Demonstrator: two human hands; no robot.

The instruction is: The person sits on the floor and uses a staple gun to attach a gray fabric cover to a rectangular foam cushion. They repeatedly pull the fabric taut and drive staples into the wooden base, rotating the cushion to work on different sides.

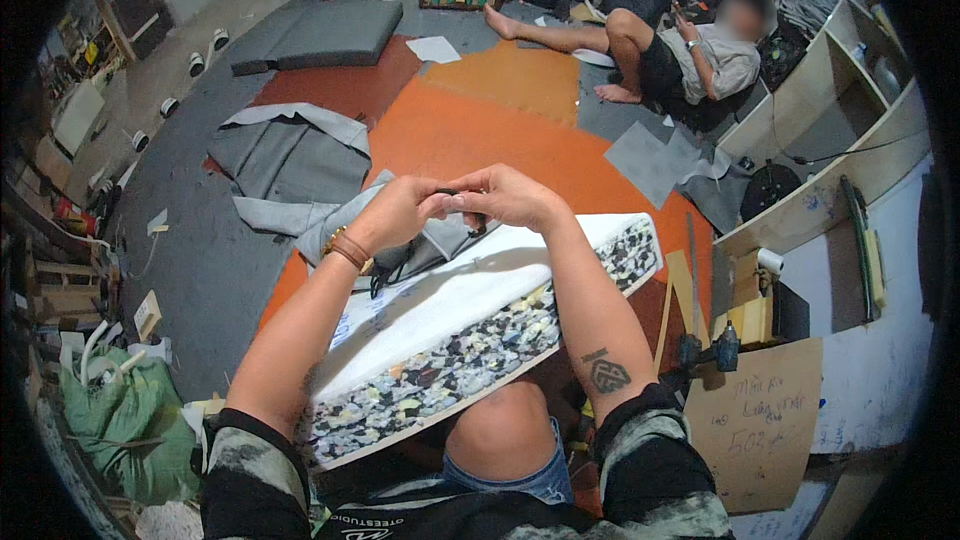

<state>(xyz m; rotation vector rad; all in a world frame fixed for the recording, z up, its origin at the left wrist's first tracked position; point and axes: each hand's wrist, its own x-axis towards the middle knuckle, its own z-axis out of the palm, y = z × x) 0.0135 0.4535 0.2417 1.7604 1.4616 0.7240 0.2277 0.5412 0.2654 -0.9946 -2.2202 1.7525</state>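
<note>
Over a foam slab [480, 325], my left hand [398, 210] and my right hand [508, 196] meet fingertip to fingertip, both closed. A small black strip [447, 192] shows between the pinched fingers; its exact kind cannot be made out. The slab has a white upper face and a speckled, multicoloured edge, and it lies tilted across my lap. Beneath my left wrist hangs a thin black cord [378, 280]. A grey fabric cover [290, 155] with pale edges lies crumpled beyond the slab, partly hidden behind my left hand.
A person [715, 65] reclines on the floor at the far right, beside shelves [820, 120]. Grey cushion panels [325, 30] lie at the back left. To my right are a cordless drill [722, 345] and a cardboard sheet [760, 420]; a green sack [125, 430] sits at left.
</note>
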